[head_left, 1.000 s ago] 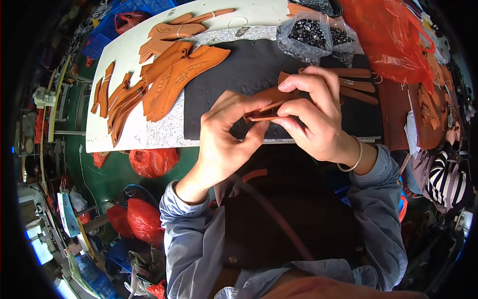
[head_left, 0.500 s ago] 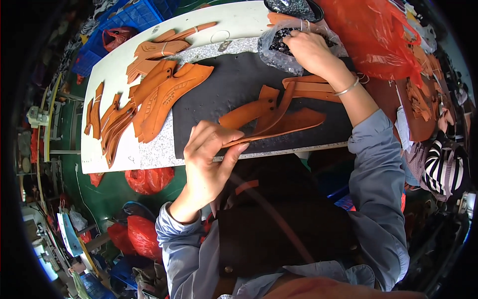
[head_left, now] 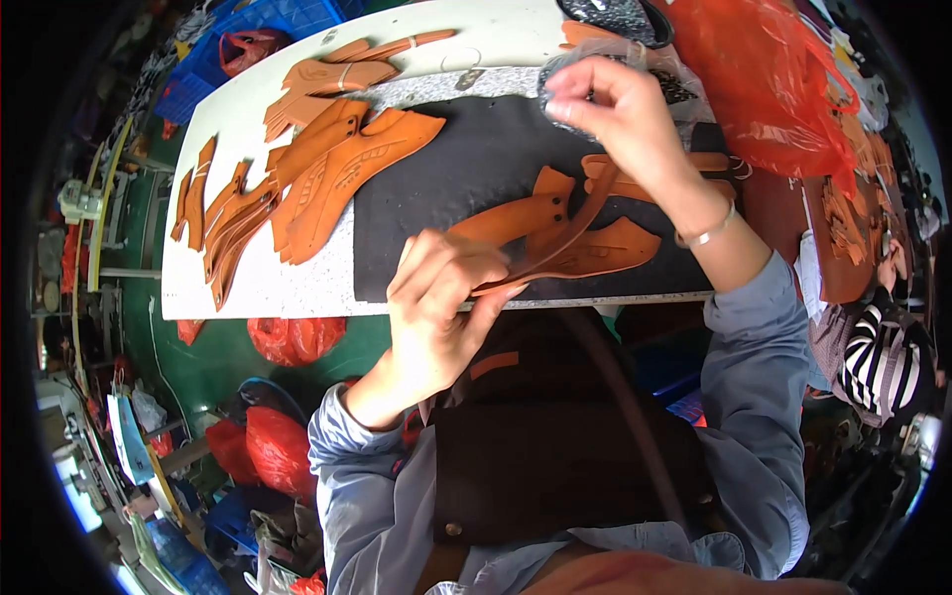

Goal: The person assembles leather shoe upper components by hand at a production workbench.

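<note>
My left hand pinches the near left end of a tan leather piece between thumb and fingers, at the table's front edge. The piece has a curved strap and a rounded flap with dark snap holes, and spreads to the right over a black mat. My right hand, with a bangle on the wrist, hovers over a clear plastic bag of small dark shiny parts, partly hidden behind it. Thumb and index finger are curled together; anything between them is too small to make out.
Stacked tan leather panels lie at the mat's left, with bundled leather strips beyond. A black tub and a red plastic bag stand at the back right. A person in stripes is at far right.
My right hand has come up out of the bag of small parts, its fingertips now visible. The left hand keeps its pinch on the leather, which has tilted flatter. The view has shifted slightly.
</note>
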{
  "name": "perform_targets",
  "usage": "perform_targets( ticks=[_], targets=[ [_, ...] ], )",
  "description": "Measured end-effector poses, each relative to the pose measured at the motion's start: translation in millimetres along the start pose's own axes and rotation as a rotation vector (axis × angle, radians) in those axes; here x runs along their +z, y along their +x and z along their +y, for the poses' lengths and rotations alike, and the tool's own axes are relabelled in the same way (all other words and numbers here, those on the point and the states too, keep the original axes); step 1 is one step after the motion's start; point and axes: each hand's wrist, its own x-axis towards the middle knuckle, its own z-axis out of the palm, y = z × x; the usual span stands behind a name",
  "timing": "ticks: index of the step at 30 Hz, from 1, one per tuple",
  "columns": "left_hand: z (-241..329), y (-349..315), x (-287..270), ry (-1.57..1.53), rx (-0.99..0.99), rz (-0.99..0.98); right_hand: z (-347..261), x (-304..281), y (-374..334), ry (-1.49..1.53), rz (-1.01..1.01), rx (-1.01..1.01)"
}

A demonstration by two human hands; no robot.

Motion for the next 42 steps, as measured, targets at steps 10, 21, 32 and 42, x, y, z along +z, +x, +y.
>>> perform_targets(
  ticks=[10, 21, 32, 42],
  targets=[
    [-7, 0, 9, 0.099, 0.278, 0.180, -53, 31, -54, 0.240, -0.412, 0.158],
    [1, -3, 4, -0.028, 0.209, 0.108, -59, 37, -64, 0.018, -0.321, -0.156],
    [11, -8, 3, -0.182, -0.013, 0.112, -64, 47, -79, -0.235, -0.173, -0.444],
    [5, -7, 4, -0.101, 0.010, 0.133, -56, 48, -80, -0.150, -0.176, -0.340]
  ],
)
